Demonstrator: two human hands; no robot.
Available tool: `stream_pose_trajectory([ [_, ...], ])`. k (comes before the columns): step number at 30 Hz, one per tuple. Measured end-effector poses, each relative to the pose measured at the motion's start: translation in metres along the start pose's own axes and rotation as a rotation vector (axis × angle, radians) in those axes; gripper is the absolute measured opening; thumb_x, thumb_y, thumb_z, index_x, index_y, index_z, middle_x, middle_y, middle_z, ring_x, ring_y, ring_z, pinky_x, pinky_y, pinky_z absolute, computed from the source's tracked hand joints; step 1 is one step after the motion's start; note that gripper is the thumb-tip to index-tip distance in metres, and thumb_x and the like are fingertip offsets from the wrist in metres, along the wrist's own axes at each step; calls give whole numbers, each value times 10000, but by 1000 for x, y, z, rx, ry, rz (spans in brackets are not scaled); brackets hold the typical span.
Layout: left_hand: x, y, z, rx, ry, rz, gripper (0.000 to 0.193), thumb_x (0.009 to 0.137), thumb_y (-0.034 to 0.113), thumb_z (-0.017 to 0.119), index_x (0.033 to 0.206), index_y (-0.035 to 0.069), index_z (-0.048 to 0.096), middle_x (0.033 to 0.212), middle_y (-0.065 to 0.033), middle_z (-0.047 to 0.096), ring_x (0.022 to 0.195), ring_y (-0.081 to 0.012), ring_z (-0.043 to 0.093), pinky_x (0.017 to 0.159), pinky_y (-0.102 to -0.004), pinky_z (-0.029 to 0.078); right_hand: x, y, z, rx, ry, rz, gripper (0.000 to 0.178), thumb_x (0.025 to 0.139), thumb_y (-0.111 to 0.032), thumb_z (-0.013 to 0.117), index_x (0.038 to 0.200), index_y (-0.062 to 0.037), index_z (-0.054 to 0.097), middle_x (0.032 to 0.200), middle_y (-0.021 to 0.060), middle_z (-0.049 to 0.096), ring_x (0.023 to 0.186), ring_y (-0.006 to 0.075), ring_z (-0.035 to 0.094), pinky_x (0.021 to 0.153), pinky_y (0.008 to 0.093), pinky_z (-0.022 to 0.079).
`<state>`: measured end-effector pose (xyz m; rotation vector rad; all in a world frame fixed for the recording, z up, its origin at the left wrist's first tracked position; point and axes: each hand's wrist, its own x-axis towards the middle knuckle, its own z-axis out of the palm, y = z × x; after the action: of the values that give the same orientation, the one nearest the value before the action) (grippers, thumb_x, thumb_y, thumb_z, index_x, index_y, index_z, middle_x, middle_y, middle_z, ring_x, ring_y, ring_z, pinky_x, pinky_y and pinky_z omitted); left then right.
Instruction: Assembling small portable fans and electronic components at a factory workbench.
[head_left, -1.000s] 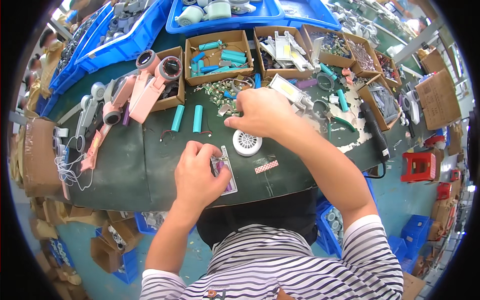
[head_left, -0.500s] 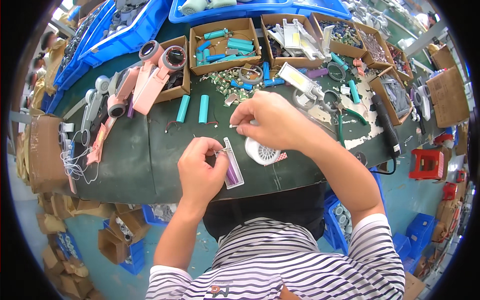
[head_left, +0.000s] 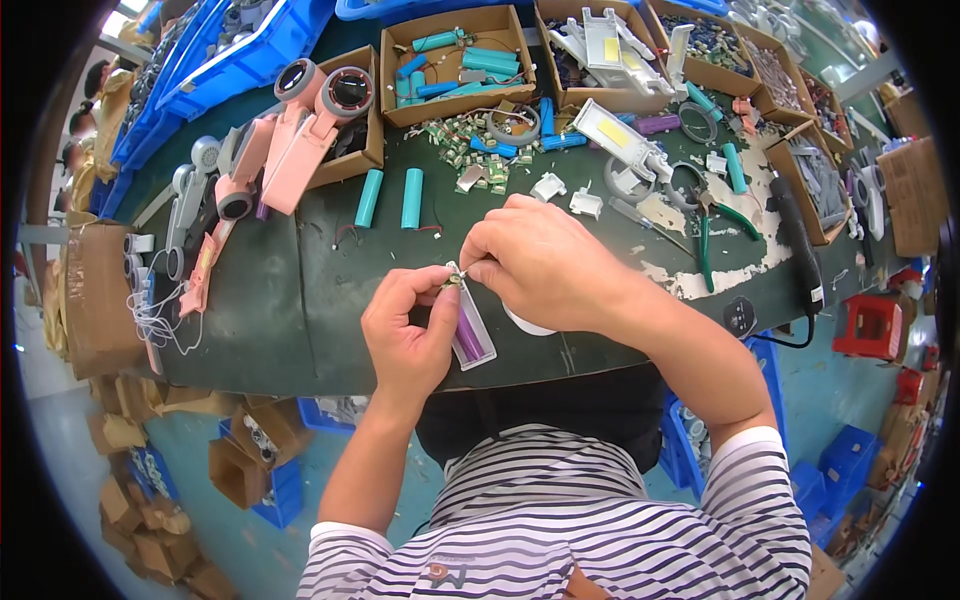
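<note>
My left hand (head_left: 408,325) pinches a small circuit board (head_left: 453,280) between thumb and fingertips. Right beside it, the fingertips of my right hand (head_left: 545,262) are closed at the board's edge on something too small to make out. Under the board lies a narrow white plastic housing (head_left: 484,340) with a purple battery cell (head_left: 467,336) inside. A white round fan head (head_left: 527,326) is mostly hidden beneath my right hand. Beyond my hands lie two small white plastic pieces (head_left: 585,203) and two teal battery cells (head_left: 412,199) with thin wires.
Cardboard boxes of teal cells (head_left: 530,88) and white housings (head_left: 572,96) line the back, near a heap of small boards (head_left: 468,150). Pink folding fans (head_left: 305,150) stand at left. Green-handled pliers (head_left: 706,245) and a black corded tool (head_left: 797,240) lie at right.
My right hand has moved left to meet my left fingertips at the circuit board, now covering most of the fan head. The whole view has shifted slightly.
</note>
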<state>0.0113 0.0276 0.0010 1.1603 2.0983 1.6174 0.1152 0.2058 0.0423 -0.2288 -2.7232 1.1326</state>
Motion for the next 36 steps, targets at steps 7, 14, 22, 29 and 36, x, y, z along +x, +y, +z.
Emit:
stream_pose_trajectory([
  [7, 0, 3, 1, 31, -6, -6, 204, 889, -25, 717, 1092, -16, 709, 899, -29, 665, 776, -81, 608, 737, -231, 489, 0, 0, -7, -10, -16, -6, 101, 888, -129, 679, 927, -50, 728, 893, 111, 709, 935, 322, 620, 868, 436, 495],
  [14, 0, 3, -1, -123, -9, -86, 164, 896, 23, 742, 1056, -9, 726, 867, -35, 688, 751, -94, 632, 706, -242, 505, -2, -5, -20, 202, -79, 134, 101, 828, -75, 737, 926, -51, 736, 886, 76, 716, 928, 266, 626, 823, 383, 515],
  [22, 3, 1, -9, -128, -66, 22, 147, 885, 37, 759, 1030, 14, 764, 846, -64, 694, 729, -122, 656, 666, -254, 505, -1, -9, -18, 7, -14, -43, 89, 816, -65, 740, 904, -53, 736, 860, 77, 714, 895, 281, 627, 806, 396, 512],
  [29, 2, 2, -14, -171, -138, -39, 162, 903, 24, 737, 1059, -18, 748, 881, -59, 682, 756, -111, 620, 691, -243, 486, 0, -15, -15, -127, -12, -100, 74, 799, -65, 732, 872, -68, 744, 849, 66, 709, 883, 285, 620, 812, 412, 505],
  [36, 3, 4, -15, -178, -147, -58, 159, 886, 3, 745, 1043, -14, 754, 875, -65, 708, 762, -113, 644, 693, -245, 497, 1, -18, -16, -208, -9, -151, 66, 789, -69, 738, 855, -78, 747, 845, 63, 714, 876, 274, 624, 843, 414, 493],
])
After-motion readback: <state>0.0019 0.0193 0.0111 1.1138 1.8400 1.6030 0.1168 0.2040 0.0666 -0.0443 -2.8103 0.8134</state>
